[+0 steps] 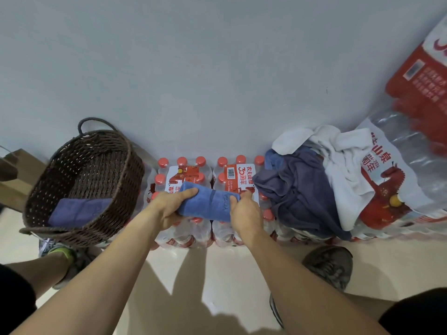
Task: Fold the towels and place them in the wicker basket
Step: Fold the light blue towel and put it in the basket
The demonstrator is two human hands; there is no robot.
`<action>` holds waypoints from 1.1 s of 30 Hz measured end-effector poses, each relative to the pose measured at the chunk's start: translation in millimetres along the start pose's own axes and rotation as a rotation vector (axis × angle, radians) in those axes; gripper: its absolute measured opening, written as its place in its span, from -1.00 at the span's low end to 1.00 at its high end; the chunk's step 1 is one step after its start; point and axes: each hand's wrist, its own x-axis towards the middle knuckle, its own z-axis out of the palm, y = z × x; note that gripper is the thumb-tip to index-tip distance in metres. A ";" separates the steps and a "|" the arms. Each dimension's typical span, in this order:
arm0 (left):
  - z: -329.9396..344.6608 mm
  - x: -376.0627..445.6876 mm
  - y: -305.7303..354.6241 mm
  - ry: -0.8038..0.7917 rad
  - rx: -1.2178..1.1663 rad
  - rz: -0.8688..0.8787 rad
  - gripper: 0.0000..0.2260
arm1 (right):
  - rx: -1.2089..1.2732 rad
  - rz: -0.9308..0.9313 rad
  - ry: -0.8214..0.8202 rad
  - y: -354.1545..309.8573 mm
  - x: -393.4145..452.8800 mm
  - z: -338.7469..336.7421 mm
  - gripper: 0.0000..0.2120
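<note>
A folded blue towel (210, 203) is held above the shrink-wrapped water bottle packs (183, 175). My left hand (169, 209) grips its left end, fingers over the top. My right hand (245, 211) grips its right end. A dark brown wicker basket (46, 187) with a loop handle sits to the left, and one folded purple-blue towel (77, 210) lies inside it. To the right, a crumpled dark blue towel (300, 189) and a crumpled white towel (338, 163) are heaped on the bottle packs.
More bottle packs with red labels (416, 93) are stacked at the far right against the pale wall. A cardboard box (17, 180) stands behind the basket at the left. My shoes (331, 264) stand on the light floor below.
</note>
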 end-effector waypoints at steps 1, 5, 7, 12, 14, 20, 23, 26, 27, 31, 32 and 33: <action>2.0 0.2 2.1 0.003 -0.025 0.028 -0.46 | 0.001 0.001 0.005 0.5 -0.1 -0.8 -0.62; 15.7 -0.4 13.0 0.164 0.041 0.300 -0.45 | 0.018 -0.042 -0.003 3.2 -0.4 -4.1 -0.66; 20.2 -8.2 22.2 0.204 0.259 0.552 -0.56 | 0.115 -0.048 -0.049 1.7 2.1 -10.8 -0.64; 8.2 -42.3 67.7 -0.056 0.881 0.983 -0.75 | 0.501 -0.305 0.091 -37.8 -1.8 -55.3 -0.51; -0.5 -59.9 81.8 -0.201 0.949 1.113 -0.78 | 0.501 -0.525 -0.039 -63.9 -12.6 -71.2 -0.41; -38.7 -102.4 104.9 -0.310 0.774 1.171 -0.82 | 0.351 -0.748 -0.389 -108.9 -34.4 -67.3 -0.42; -65.5 -107.1 107.3 -0.254 0.815 1.195 -0.83 | 0.409 -0.767 -0.465 -112.3 -41.8 -49.5 -0.63; -102.0 -102.6 112.9 -0.198 0.771 1.169 -0.84 | 0.422 -0.741 -0.559 -123.7 -52.8 -25.2 -0.72; -114.6 -99.2 114.4 -0.188 0.755 1.156 -0.84 | 0.401 -0.748 -0.544 -131.0 -55.0 -18.6 -0.78; -156.4 -79.9 114.9 -0.137 0.686 1.099 -0.89 | 0.168 -0.826 -0.455 -172.2 -49.7 -6.0 -0.82; -166.3 -74.1 116.9 -0.114 0.676 1.090 -0.88 | 0.103 -0.841 -0.448 -185.2 -47.1 -5.0 -0.77; -177.7 -68.0 121.3 -0.086 0.667 1.076 -0.89 | 0.049 -0.854 -0.439 -198.7 -43.7 -4.1 -0.72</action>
